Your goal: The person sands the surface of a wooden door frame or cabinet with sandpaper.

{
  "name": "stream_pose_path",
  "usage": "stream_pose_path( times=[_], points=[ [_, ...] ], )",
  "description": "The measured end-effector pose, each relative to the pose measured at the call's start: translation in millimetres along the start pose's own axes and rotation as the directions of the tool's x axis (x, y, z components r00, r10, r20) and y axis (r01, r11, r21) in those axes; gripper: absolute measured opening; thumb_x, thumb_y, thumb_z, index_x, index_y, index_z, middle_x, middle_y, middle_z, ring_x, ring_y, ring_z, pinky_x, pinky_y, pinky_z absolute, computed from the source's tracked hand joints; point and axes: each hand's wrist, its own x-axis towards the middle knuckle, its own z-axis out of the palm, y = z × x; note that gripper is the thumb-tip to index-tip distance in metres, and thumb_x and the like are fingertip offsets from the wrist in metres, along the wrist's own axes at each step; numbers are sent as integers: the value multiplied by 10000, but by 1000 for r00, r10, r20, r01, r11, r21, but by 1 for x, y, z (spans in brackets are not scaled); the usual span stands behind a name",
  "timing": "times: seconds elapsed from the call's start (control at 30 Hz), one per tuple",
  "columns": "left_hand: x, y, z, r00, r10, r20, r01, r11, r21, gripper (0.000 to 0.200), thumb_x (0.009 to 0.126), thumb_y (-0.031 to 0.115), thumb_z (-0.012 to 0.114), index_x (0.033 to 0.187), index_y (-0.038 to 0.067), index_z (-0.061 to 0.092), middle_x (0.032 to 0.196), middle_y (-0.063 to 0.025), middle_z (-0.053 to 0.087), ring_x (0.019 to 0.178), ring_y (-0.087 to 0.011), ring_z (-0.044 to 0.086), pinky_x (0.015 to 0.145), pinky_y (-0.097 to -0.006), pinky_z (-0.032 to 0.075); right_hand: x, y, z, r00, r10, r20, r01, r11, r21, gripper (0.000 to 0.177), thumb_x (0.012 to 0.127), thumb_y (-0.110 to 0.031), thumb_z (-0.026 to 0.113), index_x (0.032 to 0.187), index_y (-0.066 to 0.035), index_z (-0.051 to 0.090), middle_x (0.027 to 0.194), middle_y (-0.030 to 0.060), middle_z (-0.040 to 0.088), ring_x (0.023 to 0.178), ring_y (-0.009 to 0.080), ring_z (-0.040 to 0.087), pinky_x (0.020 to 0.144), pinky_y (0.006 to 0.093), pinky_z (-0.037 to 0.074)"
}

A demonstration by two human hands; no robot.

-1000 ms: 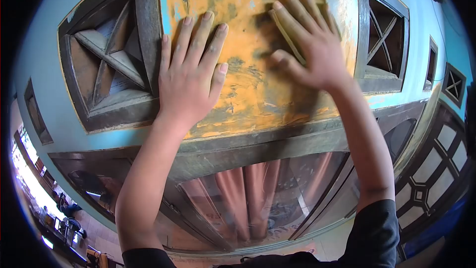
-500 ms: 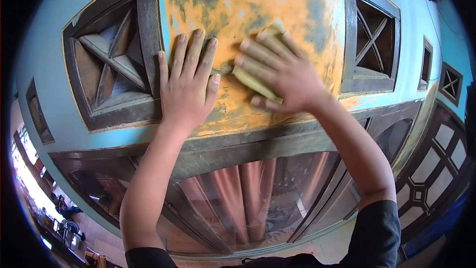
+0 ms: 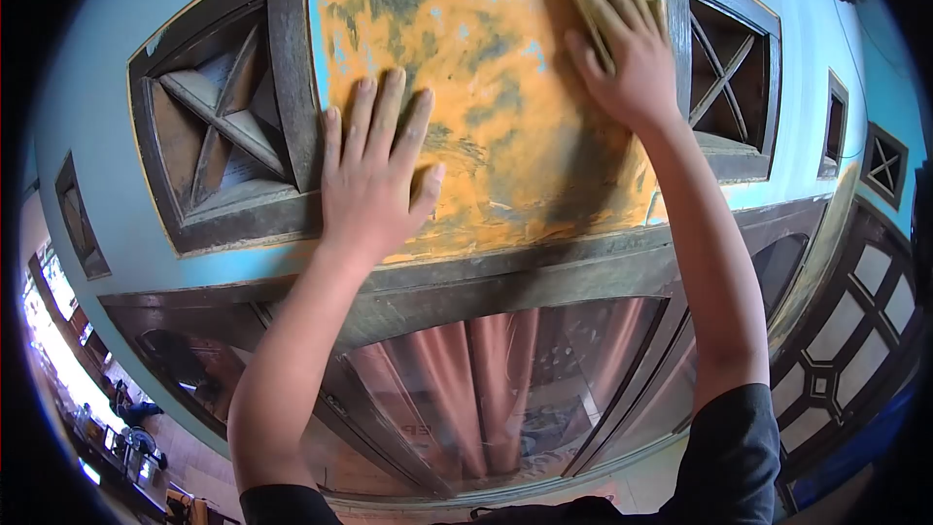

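A wall panel (image 3: 486, 68) fills the upper middle, patched in orange with dark grey smears and bits of blue paint. Flat against its left part lies my left hand (image 3: 369, 199), fingers spread and holding nothing. My right hand (image 3: 634, 73) is up at the panel's top right, near the window frame. Under its fingers it presses a folded yellowish sheet of sandpaper (image 3: 597, 34) to the surface. Most of the sheet is hidden by the fingers; its left edge shows.
Dark wooden vent windows with crossed bars flank the panel, one left (image 3: 224, 122) and one right (image 3: 724, 78). A wooden beam (image 3: 515, 282) runs below, above glass with pinkish curtains (image 3: 447, 379). A panelled door (image 3: 846, 340) stands at right.
My right hand has moved up and to the right with the sandpaper, from the panel's middle to its top right. My left hand has shifted slightly down and stays on the wall.
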Motion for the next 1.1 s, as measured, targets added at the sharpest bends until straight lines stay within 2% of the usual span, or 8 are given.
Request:
stream_pose_path(
  times=[0.23, 0.37, 0.43, 0.63, 0.77, 0.87, 0.97, 1.1],
  points=[
    [86, -35, 3, 972, -2, -233, 20, 997, 76, 623, 1053, 383, 442, 1637, 215, 305, 1705, -76, 260, 1574, -333, 214, 1260, -577, 145, -1, -49, -1, 889, -423, 178, 381, 896, 229, 673, 890, -465, 637, 1522, -276, 505, 1582, 93, 465, 1462, 311, 428, 1237, 538, 276],
    [127, -48, -3, 969, -33, -245, 63, 991, 118, 601, 1065, 394, 423, 1623, 194, 326, 1703, -93, 252, 1573, -330, 203, 1277, -551, 119, 46, 18, 11, 1000, -21, -8, 21, 1000, -6, 484, 958, -371, 599, 1407, -191, 608, 1330, 142, 641, 1245, 375, 582, 1107, 477, 417],
    [150, -33, -33, 983, -155, -97, 167, 976, 141, 605, 1083, 348, 383, 1631, 112, 281, 1719, -116, 186, 1589, -329, 131, 1303, -503, 72, 74, 11, 3, 954, 226, 195, -197, 968, -154, 795, 1032, -588, 361, 1652, -112, 214, 1711, 191, 171, 1598, 358, 42, 1285, 546, 34],
    [178, -33, -38, 971, -195, -134, 214, 967, 141, 622, 1087, 358, 384, 1646, 125, 240, 1726, -102, 173, 1595, -292, 126, 1306, -493, 55, 51, 2, 26, 911, -405, 73, 412, 898, -153, 714, 1046, -557, 350, 1652, -193, 248, 1718, 117, 203, 1594, 349, 95, 1293, 517, 29],
    [175, -27, -36, 967, -194, -166, 216, 969, 124, 615, 1087, 366, 383, 1644, 139, 256, 1726, -89, 185, 1593, -282, 143, 1306, -492, 60, 112, 47, 15, 976, 203, 82, -192, 974, -119, 727, 1028, -545, 400, 1621, -131, 323, 1695, 134, 264, 1580, 375, 157, 1291, 528, 93],
    [174, -36, -33, 966, -182, -185, 208, 969, 132, 614, 1085, 374, 384, 1641, 140, 268, 1724, -86, 194, 1592, -283, 152, 1306, -489, 64, 113, 14, 36, 982, 186, 19, -181, 969, -168, 747, 1011, -556, 423, 1605, -110, 349, 1681, 147, 292, 1575, 381, 177, 1290, 527, 110],
    [174, -39, -30, 964, -191, -187, 213, 971, 108, 617, 1084, 383, 384, 1640, 139, 272, 1722, -88, 201, 1592, -283, 152, 1307, -486, 68, 93, -6, 45, 979, -195, 61, 203, 965, -166, 776, 1003, -593, 409, 1615, -122, 332, 1694, 137, 269, 1578, 374, 169, 1290, 515, 120],
    [171, -31, -30, 959, -200, -199, 231, 962, 148, 616, 1086, 386, 377, 1641, 142, 269, 1722, -89, 202, 1594, -282, 147, 1307, -485, 70, 133, 31, 26, 975, 196, 102, -175, 967, -184, 688, 1072, -529, 313, 1637, -138, 277, 1707, 129, 233, 1584, 368, 142, 1293, 514, 96]
  ],
)
